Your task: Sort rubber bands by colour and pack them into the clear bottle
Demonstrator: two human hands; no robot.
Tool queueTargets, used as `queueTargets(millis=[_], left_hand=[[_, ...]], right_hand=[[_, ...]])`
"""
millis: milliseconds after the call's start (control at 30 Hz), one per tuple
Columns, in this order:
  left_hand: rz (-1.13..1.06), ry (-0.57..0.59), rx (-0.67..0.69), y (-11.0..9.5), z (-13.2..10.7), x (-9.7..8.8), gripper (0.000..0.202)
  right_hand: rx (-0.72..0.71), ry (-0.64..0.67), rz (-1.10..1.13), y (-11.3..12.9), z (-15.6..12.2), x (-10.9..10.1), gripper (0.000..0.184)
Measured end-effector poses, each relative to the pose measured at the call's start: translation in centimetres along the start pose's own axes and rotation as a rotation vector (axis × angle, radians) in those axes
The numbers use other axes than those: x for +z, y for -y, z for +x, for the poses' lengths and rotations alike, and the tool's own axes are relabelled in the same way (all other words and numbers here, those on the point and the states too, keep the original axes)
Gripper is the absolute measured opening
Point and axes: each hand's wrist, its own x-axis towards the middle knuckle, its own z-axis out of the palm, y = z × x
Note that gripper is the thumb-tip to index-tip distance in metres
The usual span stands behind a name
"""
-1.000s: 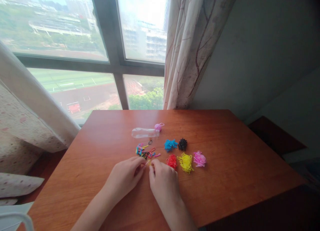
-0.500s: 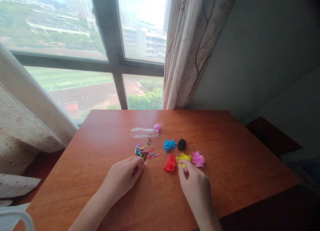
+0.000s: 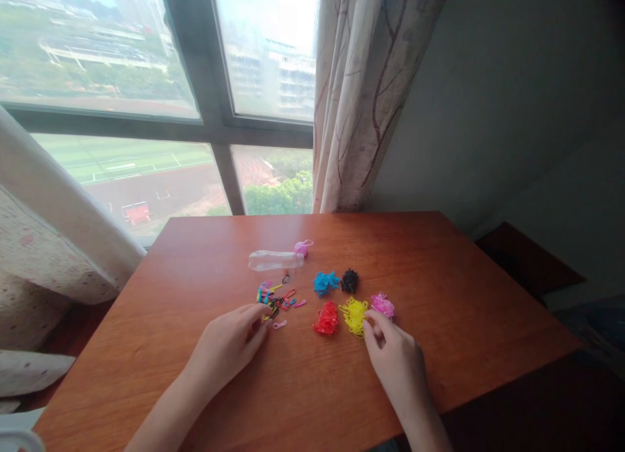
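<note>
My left hand [image 3: 227, 344] rests at the near edge of a mixed heap of small coloured rubber bands [image 3: 278, 299], thumb and forefinger drawn together; what they grip is hidden. A single pale pink band [image 3: 280, 325] lies just right of those fingertips. Between the yellow band pile [image 3: 354, 314] and the pink band pile [image 3: 383, 305] is my right hand [image 3: 398, 354], its finger and thumb in a pinch at the yellow pile's right edge. Anything inside that pinch is too small to make out. Left of the yellow pile sits a red band pile [image 3: 326, 318].
Farther back lie a blue band pile [image 3: 325, 283] and a black band pile [image 3: 349, 281]. A clear plastic bottle [image 3: 273, 260] lies on its side by a pink cap [image 3: 301, 248] with a loop. The wooden table [image 3: 488, 309] stands before a window and curtains.
My right hand has shifted right from over the yellow pile toward the pink one, uncovering more yellow bands. My left hand has drawn slightly left, leaving the pale pink band in plain sight.
</note>
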Motion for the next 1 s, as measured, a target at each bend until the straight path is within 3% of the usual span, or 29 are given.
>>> queueTargets(millis=[567, 767, 1000], left_hand=[[0.107, 0.031, -0.075, 0.0, -0.1, 0.1, 0.021], [0.084, 0.030, -0.045, -0.1, 0.0, 0.5, 0.019], [0.084, 0.007, -0.070, -0.9, 0.1, 0.7, 0.022]], right_hand=[[-0.029, -0.050, 0.104, 1.6, -0.1, -0.1, 0.032], [-0.123, -0.063, 0.269, 4.2, -0.6, 0.7, 0.025], [-0.228, 0.078, 0.382, 8.2, -1.8, 2.6, 0.023]])
